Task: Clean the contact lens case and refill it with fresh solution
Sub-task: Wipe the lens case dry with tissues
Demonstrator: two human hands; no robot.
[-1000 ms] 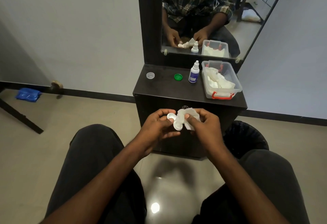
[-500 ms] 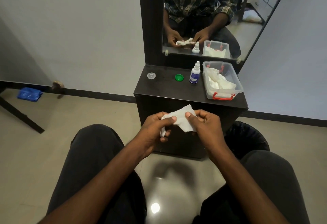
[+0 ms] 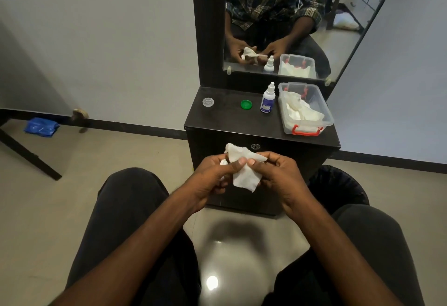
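Note:
My left hand (image 3: 212,175) grips the white contact lens case (image 3: 223,162), which is mostly hidden under a white tissue (image 3: 244,170); only a small white edge shows by my fingers. My right hand (image 3: 273,172) pinches the tissue against the case, and my left thumb also presses on the tissue. On the dark cabinet top (image 3: 232,117) stand a small solution bottle (image 3: 267,99) with a blue label, a green cap (image 3: 246,104) and a clear cap (image 3: 208,102).
A clear plastic box (image 3: 303,109) with red latches holds more tissues at the cabinet's right. A mirror (image 3: 290,15) rises behind it. A black bin (image 3: 338,184) sits on the floor by my right knee. A blue packet (image 3: 41,126) lies far left.
The case was plainly visible between both hands a second ago; the tissue has since been spread over it and now hangs lower, covering almost all of it.

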